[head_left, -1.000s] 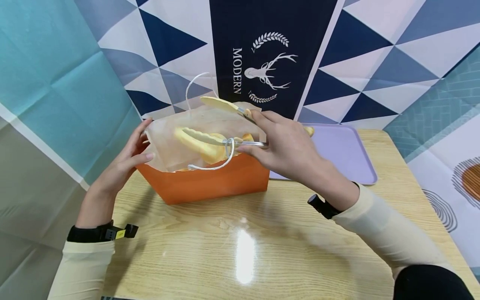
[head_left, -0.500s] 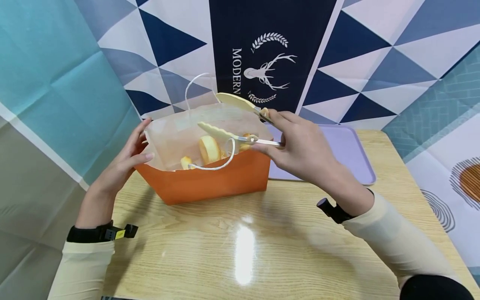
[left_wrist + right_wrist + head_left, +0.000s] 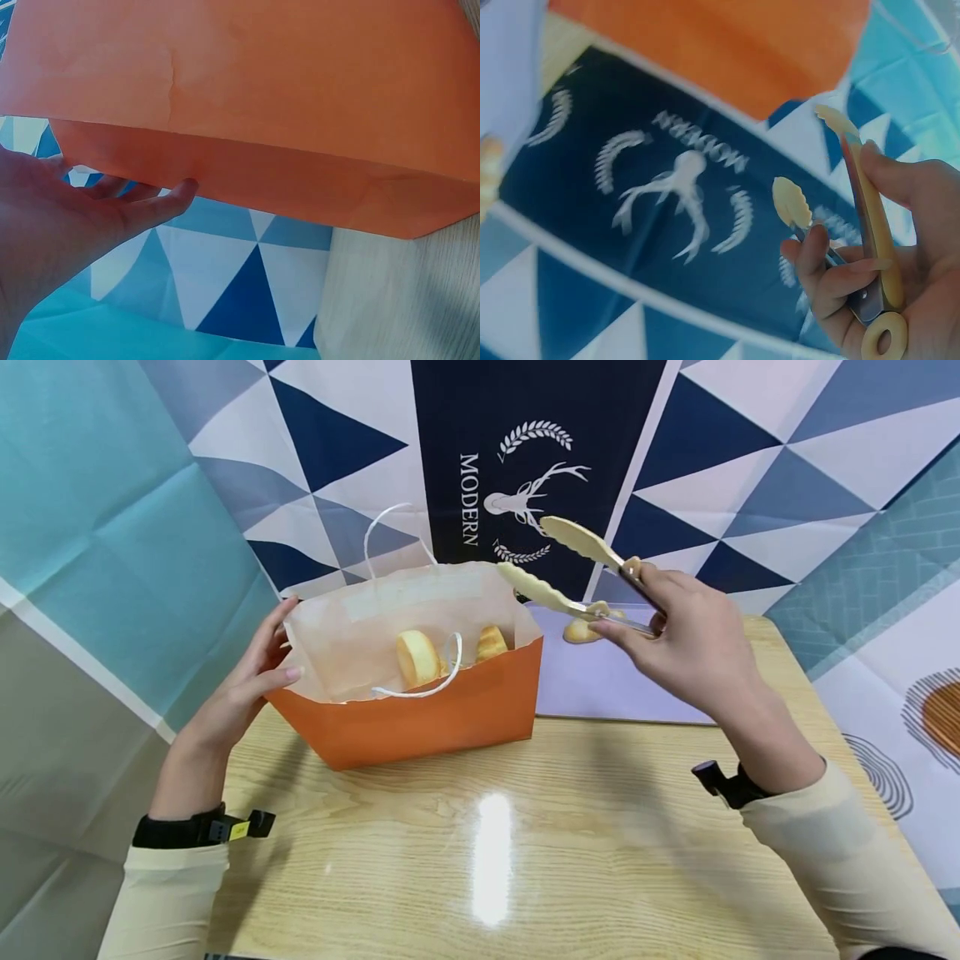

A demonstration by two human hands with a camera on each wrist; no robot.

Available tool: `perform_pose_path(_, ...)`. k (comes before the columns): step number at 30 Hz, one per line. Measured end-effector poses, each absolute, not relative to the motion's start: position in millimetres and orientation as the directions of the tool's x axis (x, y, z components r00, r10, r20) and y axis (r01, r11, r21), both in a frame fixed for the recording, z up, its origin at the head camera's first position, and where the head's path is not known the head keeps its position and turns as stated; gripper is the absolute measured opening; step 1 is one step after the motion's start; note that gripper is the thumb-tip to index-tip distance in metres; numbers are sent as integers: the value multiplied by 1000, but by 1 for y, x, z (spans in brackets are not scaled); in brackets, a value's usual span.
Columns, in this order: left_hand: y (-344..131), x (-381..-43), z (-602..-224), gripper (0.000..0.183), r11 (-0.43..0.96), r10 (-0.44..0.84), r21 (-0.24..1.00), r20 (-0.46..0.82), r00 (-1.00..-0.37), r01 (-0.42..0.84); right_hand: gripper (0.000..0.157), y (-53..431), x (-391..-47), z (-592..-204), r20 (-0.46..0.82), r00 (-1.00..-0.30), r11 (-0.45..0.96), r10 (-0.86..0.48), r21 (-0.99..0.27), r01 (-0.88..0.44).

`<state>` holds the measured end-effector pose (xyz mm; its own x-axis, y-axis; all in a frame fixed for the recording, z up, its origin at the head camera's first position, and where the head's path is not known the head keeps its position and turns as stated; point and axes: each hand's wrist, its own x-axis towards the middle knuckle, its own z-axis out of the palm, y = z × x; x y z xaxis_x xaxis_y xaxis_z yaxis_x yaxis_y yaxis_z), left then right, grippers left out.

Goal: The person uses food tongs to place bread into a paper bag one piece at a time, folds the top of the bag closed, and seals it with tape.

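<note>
An orange paper bag (image 3: 420, 722) with white cord handles and a pale inside stands open-topped on the table. My left hand (image 3: 243, 685) grips its left end, thumb near the front corner and fingers at the back; the left wrist view shows the thumb (image 3: 184, 196) against the bag's narrow side. Inside lie a round thick bread slice (image 3: 418, 658) and a ridged bread piece (image 3: 491, 643). My right hand (image 3: 701, 635) holds tongs (image 3: 540, 590) with cream scalloped tips, spread apart with nothing between them. Beyond the tongs, a bread piece (image 3: 581, 632) rests on the lilac tray.
The lilac tray (image 3: 622, 700) lies right of the bag, partly under my right hand in the head view. The wooden table (image 3: 420, 860) extends in front. A patterned cloth backdrop (image 3: 345, 435) with a deer print rises directly behind.
The tongs have let go of a long bread piece inside the bag. My right hand has lifted them out and rightward, towards the tray. My left hand stays on the bag.
</note>
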<state>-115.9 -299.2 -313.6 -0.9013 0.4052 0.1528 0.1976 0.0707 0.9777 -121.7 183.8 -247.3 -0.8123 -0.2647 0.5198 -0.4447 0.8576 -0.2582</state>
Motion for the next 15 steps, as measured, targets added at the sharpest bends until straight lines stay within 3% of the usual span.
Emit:
perform_pose_path(6,-300,-116,-313,75,73,403,977,157,-902,203,60,214,-140,-265,468,-861,904,-201,-249,-346)
perform_pose_path(15,-298,-116,-314,76,71,410,974,166,-897,213,77,259,-167,-295,319,-940,951,-116,-239,-199)
